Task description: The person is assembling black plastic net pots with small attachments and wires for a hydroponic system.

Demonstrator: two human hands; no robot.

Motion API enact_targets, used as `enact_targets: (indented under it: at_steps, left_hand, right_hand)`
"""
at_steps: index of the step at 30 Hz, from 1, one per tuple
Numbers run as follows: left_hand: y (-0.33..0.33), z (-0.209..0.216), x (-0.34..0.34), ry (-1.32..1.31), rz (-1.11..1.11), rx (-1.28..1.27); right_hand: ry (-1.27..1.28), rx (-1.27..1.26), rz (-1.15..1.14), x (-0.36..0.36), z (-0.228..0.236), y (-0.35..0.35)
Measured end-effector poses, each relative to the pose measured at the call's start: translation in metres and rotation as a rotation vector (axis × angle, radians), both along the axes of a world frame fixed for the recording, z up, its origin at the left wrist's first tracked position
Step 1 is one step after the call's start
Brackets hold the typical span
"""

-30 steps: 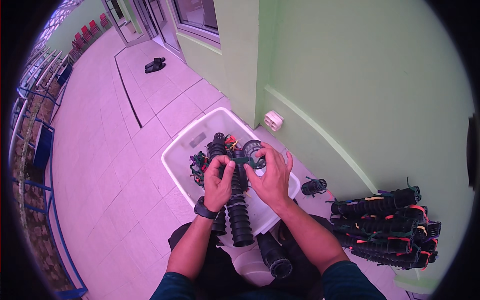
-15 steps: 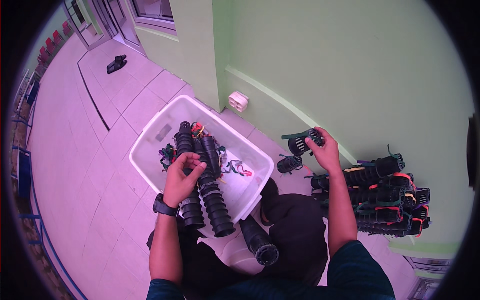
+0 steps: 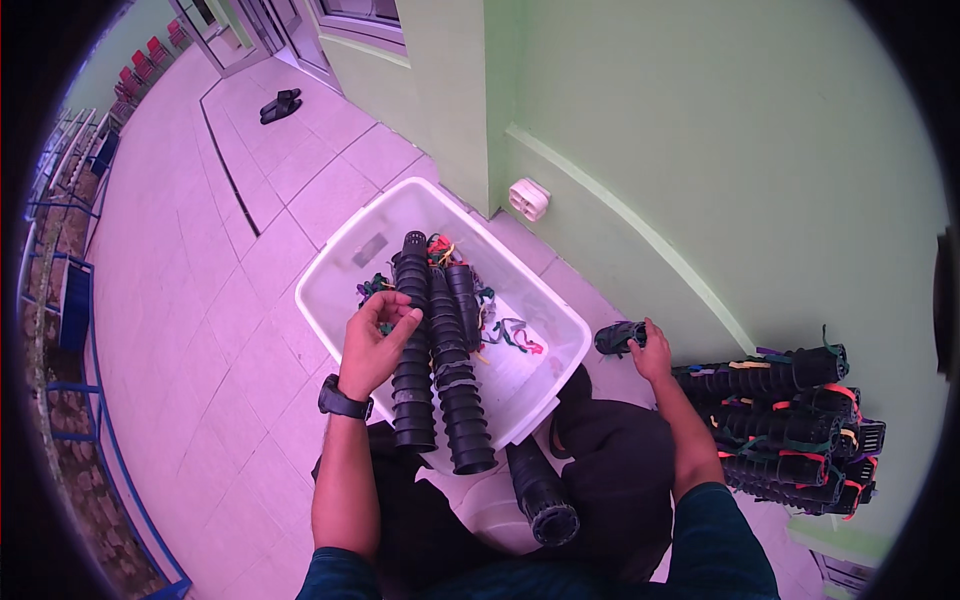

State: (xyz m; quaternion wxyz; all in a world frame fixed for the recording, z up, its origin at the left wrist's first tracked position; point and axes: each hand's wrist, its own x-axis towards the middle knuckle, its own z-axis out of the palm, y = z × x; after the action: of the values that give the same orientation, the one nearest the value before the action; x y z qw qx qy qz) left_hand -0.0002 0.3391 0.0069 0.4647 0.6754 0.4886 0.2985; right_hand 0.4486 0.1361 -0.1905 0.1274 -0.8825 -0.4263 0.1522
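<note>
My right hand [image 3: 652,352] grips a black slotted net pot [image 3: 618,337] at its rim, low beside the wall and right of the tub. Fingers half curled and thumb apart, my left hand [image 3: 380,335] hovers at a long stack of nested black net pots [image 3: 413,375]; whether it touches is unclear. Beside that lies a second long stack [image 3: 461,405], slanting out over the tub's near edge. A shorter stack [image 3: 462,300] is farther in. All of these rest in a white plastic tub [image 3: 555,300] with coloured fabric strips [image 3: 518,338].
Another black pot stack [image 3: 543,495] leans between my legs. At right, many pot stacks with coloured strips [image 3: 775,420] are piled along the green wall [image 3: 680,150]. A white socket box [image 3: 529,199] sits on the wall; black sandals [image 3: 281,106] lie on the tiled floor [image 3: 250,290].
My right hand has lowered the net pot toward the one lying by the wall; they now appear together. My left hand stays near the stacks. The whole view has shifted.
</note>
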Motion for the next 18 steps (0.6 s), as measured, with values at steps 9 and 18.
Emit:
enact_targets:
  at_steps: [9, 18]
  left_hand:
    - [-0.019, -0.105, -0.037, 0.765, -0.069, -0.336]
    - [-0.016, -0.142, -0.018, 0.567, 0.165, -0.687]
  right_hand:
    - [0.581, 0.028, 0.568, -0.132, 0.132, 0.103]
    - [0.942, -0.650, 0.250, -0.287, 0.043, 0.105]
